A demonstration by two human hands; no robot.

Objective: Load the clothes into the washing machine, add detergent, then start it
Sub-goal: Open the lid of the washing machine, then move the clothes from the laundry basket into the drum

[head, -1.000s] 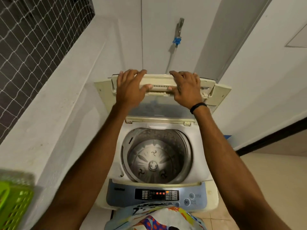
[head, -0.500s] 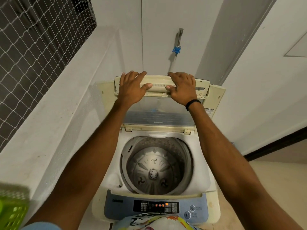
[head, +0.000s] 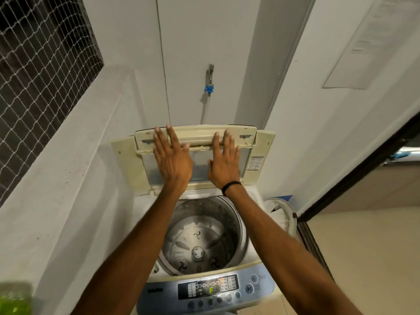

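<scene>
Washer (head: pixel 255 197): top-loader, white body, yellowed cream trim, set in a corner against the wall. Lid (head: pixel 131 164): up, standing near upright at the back, folded in two; clear window in a cream frame, printed sticker on its right edge. Drum (head: pixel 229 223): open to view, steel wall, grey pulsator (head: pixel 197 252) at the bottom with three swirl marks round a centre cap. Control panel (head: pixel 159 289): blue-grey strip along the front edge, dark display (head: pixel 210 287) lit orange and green, round buttons below and to the right.
</scene>
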